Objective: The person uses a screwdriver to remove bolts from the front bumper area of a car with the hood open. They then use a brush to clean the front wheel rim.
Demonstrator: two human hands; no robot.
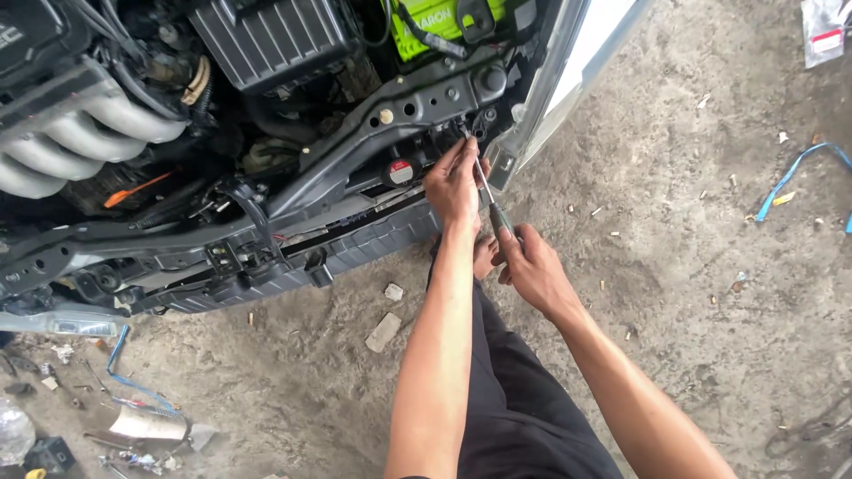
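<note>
While right hand grips screwdriver | left hand steadies shaft | littered dirt floor

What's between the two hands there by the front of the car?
In the head view, the screwdriver bridges them: the right hand grips its handle, the left hand steadies the thin metal shaft near the tip. Dark trousers show below.

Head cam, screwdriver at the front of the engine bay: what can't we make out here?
- Tip of the screwdriver and the fastener it meets: hidden by the left hand and dark bracket.
- Screwdriver handle: mostly wrapped by the right hand.
- Green battery: cut off by the top edge.
- Small tools and scraps on the ground, bottom left: too small to identify.
- Clear bottle: cut off by the left edge.
</note>
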